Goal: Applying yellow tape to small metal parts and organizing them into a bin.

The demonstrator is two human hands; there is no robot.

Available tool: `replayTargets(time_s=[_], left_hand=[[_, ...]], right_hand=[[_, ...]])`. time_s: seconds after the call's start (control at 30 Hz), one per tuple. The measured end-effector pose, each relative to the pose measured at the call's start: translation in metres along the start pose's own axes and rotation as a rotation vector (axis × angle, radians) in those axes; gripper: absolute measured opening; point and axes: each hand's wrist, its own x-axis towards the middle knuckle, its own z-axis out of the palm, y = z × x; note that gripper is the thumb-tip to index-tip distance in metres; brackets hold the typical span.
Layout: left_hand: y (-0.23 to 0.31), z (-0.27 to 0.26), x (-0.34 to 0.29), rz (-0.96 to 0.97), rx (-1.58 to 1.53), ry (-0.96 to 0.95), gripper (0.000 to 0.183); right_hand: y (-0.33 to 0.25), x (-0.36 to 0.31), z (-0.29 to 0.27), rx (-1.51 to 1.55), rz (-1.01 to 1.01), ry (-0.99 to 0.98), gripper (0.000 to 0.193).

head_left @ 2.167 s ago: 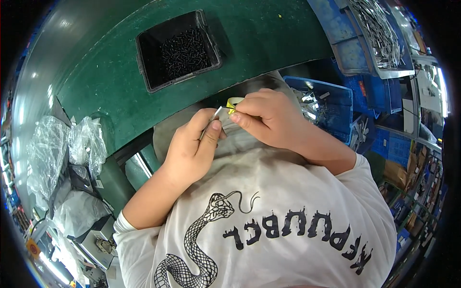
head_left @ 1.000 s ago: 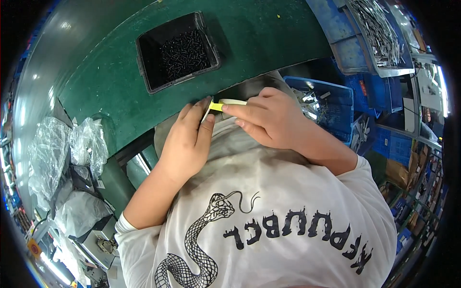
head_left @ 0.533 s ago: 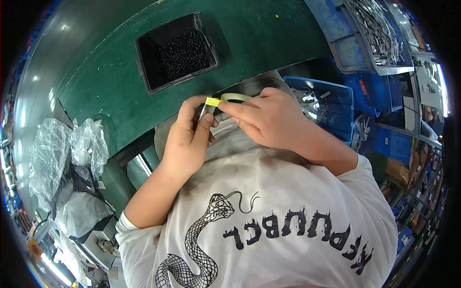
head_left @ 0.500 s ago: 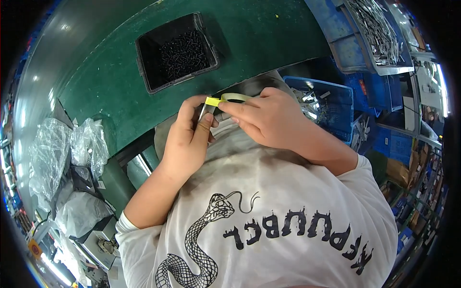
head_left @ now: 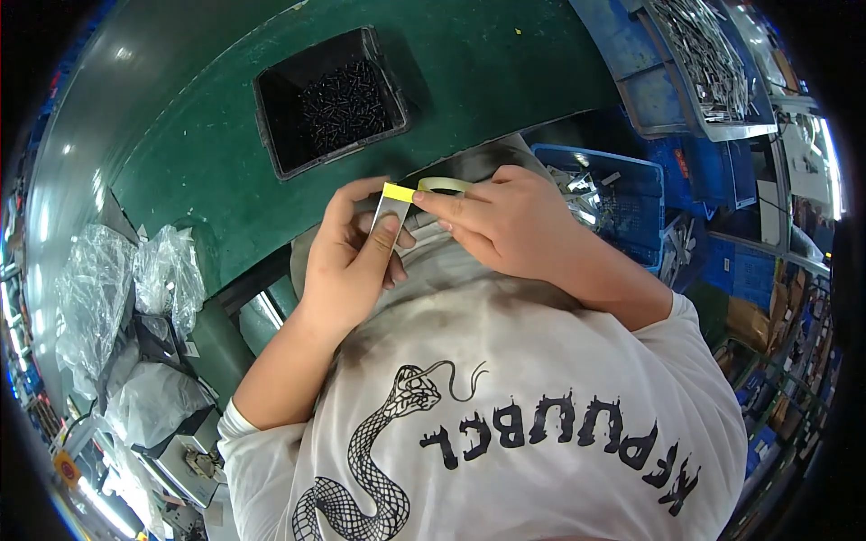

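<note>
At the far left, crumpled clear plastic bags (head_left: 122, 293) lie heaped below the edge of the green worktop (head_left: 225, 180), well apart from the work. Further in, a black tray (head_left: 271, 135) full of small dark screws (head_left: 343, 95) sits on the worktop, just above the hands. The left hand (head_left: 347, 261) is closed around a flat grey metal piece (head_left: 390, 221), thumb lying along its face and fingers curled behind it, holding it upright in front of the chest. At the top of that piece sits a yellow tab (head_left: 398, 192), from which a strip of pale tape (head_left: 444, 185) arcs rightward. The right hand (head_left: 505, 225) is pinched shut on that strip, index finger and thumb meeting just beside the tab, the other fingers folded. To the right, a blue crate (head_left: 631, 171) of small metal parts stands below the worktop, and a grey bin (head_left: 713, 54) of more metal parts lies at the upper right. The likely trouble, as I judge it: the curling strip could fold back and stick to itself or to a fingertip, or land crooked on the metal piece, because the grip on both is only a fingertip pinch held in mid-air with nothing bracing either hand.
</note>
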Motion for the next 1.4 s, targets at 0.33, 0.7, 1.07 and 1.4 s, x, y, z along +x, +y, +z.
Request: replayTargets(time_s=[0.33,0.7,1.07,1.4], left_hand=[[-0.002,0.005,-0.001,0.045,0.228,0.13,0.053],[-0.008,-0.006,0.001,0.473,0.877,0.178,0.022],[-0.007,-0.004,-0.001,0.221,0.175,0.066,0.015],[-0.01,-0.004,-0.002,0.305,0.046,0.04,0.016]], right_hand=[[-0.002,0.001,0.0,-0.047,-0.027,-0.014,0.043],[-0.004,0.003,-0.003,-0.042,-0.017,-0.035,0.041],[-0.003,0.002,-0.009,0.179,0.11,-0.025,0.037],[-0.003,0.003,-0.009,0.261,0.118,0.011,0.036]])
